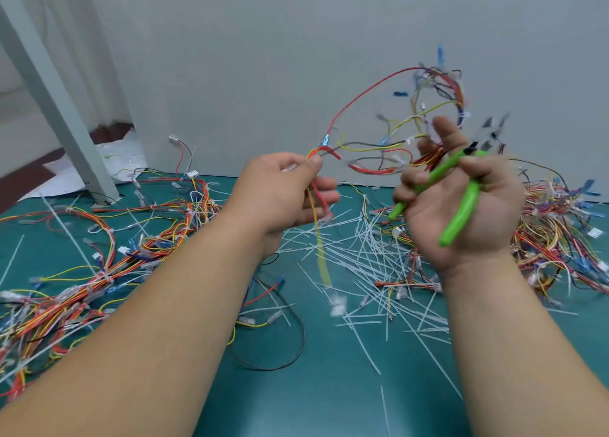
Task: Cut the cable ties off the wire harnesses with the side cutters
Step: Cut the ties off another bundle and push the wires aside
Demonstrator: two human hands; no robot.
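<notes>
- Head view: left hand (283, 189) pinches a harness (451, 87) between thumb and forefinger, wires dangling below.
- Harness loops up in the air towards the right hand (461, 206), above a green table (329, 387).
- Right hand's fingers curl round the green cutters (461, 212), tips pointing up and blurred.
- Cut ties (372, 255) litter the table between two piles of harnesses (82, 288).
- Likely step: searching this harness for its next tie.
- Next move needs a taut stretch and the tips slipped under the tie alone, sparing the wires.

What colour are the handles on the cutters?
Bright green handles, held in the right hand; head view.
</notes>
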